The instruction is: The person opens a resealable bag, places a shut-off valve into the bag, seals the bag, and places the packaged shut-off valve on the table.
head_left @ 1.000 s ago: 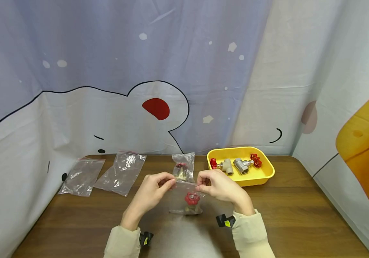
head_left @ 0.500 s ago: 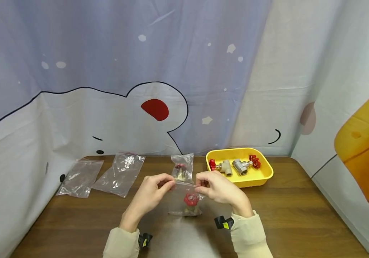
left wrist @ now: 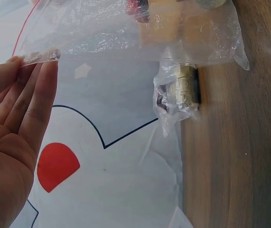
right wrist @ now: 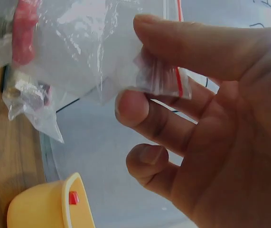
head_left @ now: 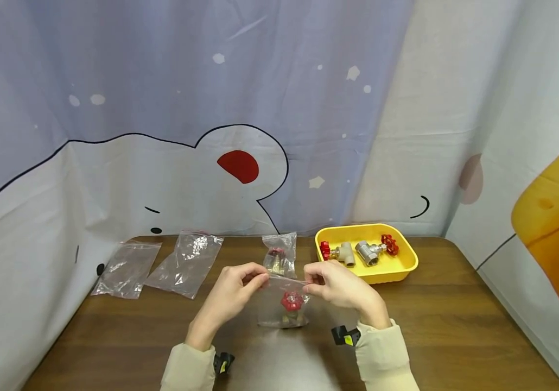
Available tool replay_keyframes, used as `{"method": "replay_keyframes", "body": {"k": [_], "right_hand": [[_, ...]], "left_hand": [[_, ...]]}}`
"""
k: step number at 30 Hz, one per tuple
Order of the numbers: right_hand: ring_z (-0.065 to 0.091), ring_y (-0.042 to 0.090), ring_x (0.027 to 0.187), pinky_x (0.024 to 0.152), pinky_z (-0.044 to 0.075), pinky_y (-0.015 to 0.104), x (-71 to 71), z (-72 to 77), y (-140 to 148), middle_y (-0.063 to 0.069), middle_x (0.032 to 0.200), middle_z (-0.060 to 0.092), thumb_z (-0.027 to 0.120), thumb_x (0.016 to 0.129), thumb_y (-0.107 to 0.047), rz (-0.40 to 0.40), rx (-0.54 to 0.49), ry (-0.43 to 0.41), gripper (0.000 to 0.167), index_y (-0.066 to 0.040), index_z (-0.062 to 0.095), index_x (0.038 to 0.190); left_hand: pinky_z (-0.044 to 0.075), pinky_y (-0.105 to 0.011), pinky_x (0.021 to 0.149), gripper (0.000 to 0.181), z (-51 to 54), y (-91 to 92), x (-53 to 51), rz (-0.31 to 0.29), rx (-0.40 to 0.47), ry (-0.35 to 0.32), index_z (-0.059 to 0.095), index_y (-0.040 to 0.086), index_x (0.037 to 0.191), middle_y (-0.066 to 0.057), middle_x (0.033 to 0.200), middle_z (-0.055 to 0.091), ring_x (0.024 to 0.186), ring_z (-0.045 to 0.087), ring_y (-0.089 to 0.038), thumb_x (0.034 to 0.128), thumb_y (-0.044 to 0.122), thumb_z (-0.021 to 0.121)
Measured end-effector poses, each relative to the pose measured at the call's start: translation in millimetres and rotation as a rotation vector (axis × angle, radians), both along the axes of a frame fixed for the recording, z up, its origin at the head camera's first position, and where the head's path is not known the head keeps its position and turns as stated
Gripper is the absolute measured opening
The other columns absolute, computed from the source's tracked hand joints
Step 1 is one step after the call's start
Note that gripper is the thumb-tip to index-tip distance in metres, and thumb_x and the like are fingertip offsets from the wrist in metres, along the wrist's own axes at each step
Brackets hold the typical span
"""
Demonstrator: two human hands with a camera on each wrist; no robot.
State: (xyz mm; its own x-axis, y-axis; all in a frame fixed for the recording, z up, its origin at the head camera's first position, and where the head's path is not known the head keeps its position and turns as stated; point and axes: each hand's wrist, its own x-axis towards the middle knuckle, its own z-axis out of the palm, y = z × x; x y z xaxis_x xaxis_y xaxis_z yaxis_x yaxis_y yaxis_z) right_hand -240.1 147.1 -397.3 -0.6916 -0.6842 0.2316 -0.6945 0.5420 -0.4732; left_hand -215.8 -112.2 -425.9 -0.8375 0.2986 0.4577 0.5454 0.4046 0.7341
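A clear zip bag [head_left: 271, 307] stands upright at the middle of the table, with a brass valve inside that has a red handwheel [head_left: 291, 301]. My left hand [head_left: 233, 288] pinches the bag's top left corner between thumb and fingers. At the top right corner my right hand [head_left: 342, 285] pinches the zip edge, its red line [right wrist: 178, 47] showing in the right wrist view. Just behind stands a second bagged valve [head_left: 277, 260], its lower part hidden by the held bag.
A yellow tray [head_left: 408, 266] at the back right holds a beige valve [head_left: 345, 253] and a silver valve [head_left: 368, 253], both with red handwheels. Two flat zip bags, one left [head_left: 128, 271] and one nearer the middle [head_left: 186, 266], lie at the back left. A printed curtain [head_left: 328, 136] hangs behind the table.
Both hands keep their pinch on the bag's top edge with hardly any movement. The whole head view shifts slightly.
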Motion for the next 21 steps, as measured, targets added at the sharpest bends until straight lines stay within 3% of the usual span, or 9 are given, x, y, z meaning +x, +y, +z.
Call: {"method": "replay_keyframes", "body": {"k": [6,14,21], "right_hand": [[0.042,0.004,0.061,0.057,0.036,0.024,0.1,-0.1,-0.1,-0.013,0.063,0.041,0.073,0.087,-0.008,0.005,-0.021,0.004,0.03,-0.019,0.049,0.072],[0.046,0.003,0.061,0.057,0.041,0.023,-0.1,0.7,3.2,-0.013,0.066,0.049,0.078,0.084,-0.015,-0.02,-0.009,-0.062,0.022,-0.019,0.058,0.077],[0.045,0.003,0.061,0.057,0.04,0.023,-0.5,0.1,8.1,-0.014,0.065,0.048,0.077,0.084,-0.013,-0.016,0.013,-0.044,0.025,-0.019,0.055,0.074]], "left_hand": [[0.052,-0.026,0.064,0.008,-0.1,0.1,-0.7,-0.002,-0.001,0.002,0.072,0.013,0.091,0.006,0.08,0.068,0.071,0.064,-0.009,0.0946,0.01,0.066],[0.053,-0.026,0.065,0.007,-0.7,-0.3,-1.0,-0.003,-0.006,0.004,0.072,0.01,0.092,0.006,0.08,0.068,0.072,0.063,-0.006,0.0947,0.009,0.065],[0.053,-0.026,0.067,0.008,-1.6,-0.8,-0.8,0.0,-0.007,0.002,0.072,0.012,0.092,0.006,0.081,0.069,0.073,0.064,-0.006,0.0944,0.008,0.065]]}}
